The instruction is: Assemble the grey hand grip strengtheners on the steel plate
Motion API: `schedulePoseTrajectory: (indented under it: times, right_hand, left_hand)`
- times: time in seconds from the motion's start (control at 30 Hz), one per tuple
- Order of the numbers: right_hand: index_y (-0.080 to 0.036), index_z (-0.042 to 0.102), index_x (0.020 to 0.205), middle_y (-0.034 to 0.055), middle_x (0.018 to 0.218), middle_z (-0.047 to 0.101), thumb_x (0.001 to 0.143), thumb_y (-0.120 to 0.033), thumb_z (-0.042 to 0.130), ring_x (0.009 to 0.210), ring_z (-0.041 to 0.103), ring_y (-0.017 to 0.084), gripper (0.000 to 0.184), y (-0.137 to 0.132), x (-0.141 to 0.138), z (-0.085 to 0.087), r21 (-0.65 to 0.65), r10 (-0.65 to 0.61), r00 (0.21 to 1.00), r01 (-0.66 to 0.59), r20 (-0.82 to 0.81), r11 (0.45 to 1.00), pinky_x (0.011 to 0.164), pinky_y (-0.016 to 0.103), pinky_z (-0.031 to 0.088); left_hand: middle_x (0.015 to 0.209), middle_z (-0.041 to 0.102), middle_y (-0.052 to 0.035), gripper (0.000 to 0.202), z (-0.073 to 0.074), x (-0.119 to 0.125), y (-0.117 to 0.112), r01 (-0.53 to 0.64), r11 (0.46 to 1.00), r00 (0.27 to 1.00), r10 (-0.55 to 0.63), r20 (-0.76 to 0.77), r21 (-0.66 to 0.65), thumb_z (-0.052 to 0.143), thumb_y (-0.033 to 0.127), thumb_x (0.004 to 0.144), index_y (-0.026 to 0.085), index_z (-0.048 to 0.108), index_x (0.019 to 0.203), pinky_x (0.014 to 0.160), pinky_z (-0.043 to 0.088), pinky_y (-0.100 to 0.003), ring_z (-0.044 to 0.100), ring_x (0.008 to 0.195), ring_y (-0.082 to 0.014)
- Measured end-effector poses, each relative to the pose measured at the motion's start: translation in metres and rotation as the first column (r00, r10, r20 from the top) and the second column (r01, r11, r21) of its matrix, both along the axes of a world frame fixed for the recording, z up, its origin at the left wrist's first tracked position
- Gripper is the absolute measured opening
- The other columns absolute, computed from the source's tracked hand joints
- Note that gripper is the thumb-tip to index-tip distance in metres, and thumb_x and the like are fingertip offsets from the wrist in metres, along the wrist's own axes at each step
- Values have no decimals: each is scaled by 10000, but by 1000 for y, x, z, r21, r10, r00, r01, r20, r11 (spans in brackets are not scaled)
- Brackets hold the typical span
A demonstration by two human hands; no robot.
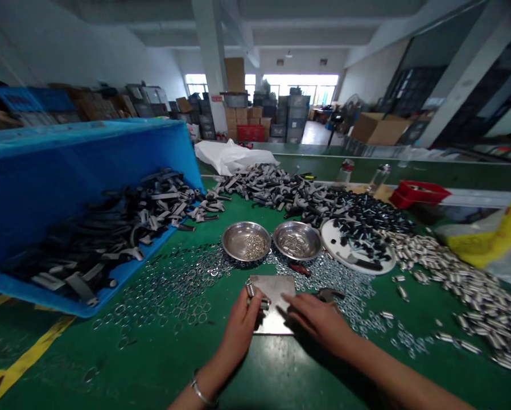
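My left hand (240, 324) is closed on a small ribbed metal part (251, 289) at the left edge of a flat steel plate (276, 287) lying on the green table. My right hand (317, 319) rests on the plate's right side with its fingers curled; what it holds, if anything, is hidden. A dark tool (330, 294) lies just beyond the right hand. Loose washers (170, 290) are scattered to the left of the plate, and small nuts (336, 273) to its right.
Two steel bowls (246, 240) (297, 240) stand behind the plate. A tilted blue crate (68, 193) spills dark metal brackets at left. A white disc (358, 250) with black parts, a heap of ribbed metal sleeves (452, 279) and a yellow bag (494, 233) lie at right.
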State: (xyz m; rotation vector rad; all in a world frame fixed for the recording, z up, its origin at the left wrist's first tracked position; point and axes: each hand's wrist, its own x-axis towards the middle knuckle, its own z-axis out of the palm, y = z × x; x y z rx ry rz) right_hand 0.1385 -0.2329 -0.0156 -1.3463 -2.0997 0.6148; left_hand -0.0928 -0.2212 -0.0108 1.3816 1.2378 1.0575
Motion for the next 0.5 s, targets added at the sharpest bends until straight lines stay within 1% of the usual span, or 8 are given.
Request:
schedulePoseTrajectory:
  times: [0.07,0.1,0.13,0.23,0.3,0.37,0.43,0.5]
  right_hand:
    - [-271,702,1155,90,1042,720,922,-310,555,930,673,286,279,21,51,4,36,-186,982,186,12,982,844,417,516]
    - [-231,706,1105,111,1044,704,939,-298,507,961,657,300,267,35,77,5,55,-287,958,285,24,957,878,443,489]
    - [-203,710,1025,122,979,697,928,-285,505,921,650,304,240,51,102,6,69,-371,928,367,43,928,862,456,481]
    - [-164,686,904,125,948,678,897,-245,567,939,623,276,144,101,154,7,84,-520,849,514,93,854,895,441,461]
    - [-148,673,955,108,1029,671,911,-275,614,973,622,241,147,129,170,6,81,-571,813,566,110,821,902,426,480]
    - [-147,651,1069,82,1109,659,932,-328,634,978,637,213,228,144,178,5,71,-601,791,596,119,799,876,421,521]
    - [-167,628,1153,67,1153,651,943,-354,634,975,652,204,281,148,181,5,68,-616,780,612,110,788,844,410,551]
    - [-192,627,1180,72,1186,644,959,-346,613,994,653,202,269,148,175,8,88,-618,783,612,68,786,842,391,558]
  left_hand:
    - [898,644,-54,396,1,5,6,9,1000,1000,-9,18,-18,441,552,956,181,578,957,763,458,-293,598,820,-184]
    - [896,644,-55,410,2,8,9,6,999,1000,-5,31,-35,446,567,949,179,579,958,749,462,-290,599,810,-182]
    - [894,644,-58,425,3,13,10,3,998,999,0,44,-57,460,586,936,178,578,954,734,466,-287,601,800,-181]
    - [871,643,-62,486,3,30,8,33,990,997,-23,76,-140,486,654,893,177,567,921,672,470,-279,602,749,-179]
    - [833,640,-57,514,-1,43,4,95,982,993,-81,88,-164,487,687,879,179,560,897,647,468,-274,602,723,-178]
    - [798,633,-46,518,-7,51,0,150,975,986,-134,103,-164,482,696,881,184,556,882,636,469,-268,602,712,-177]
    - [782,627,-37,503,-14,57,0,179,970,981,-162,111,-165,477,688,892,191,550,867,627,469,-266,596,698,-171]
    - [784,627,-35,483,-22,60,4,180,968,981,-164,103,-175,467,681,900,206,543,863,623,469,-274,587,687,-171]
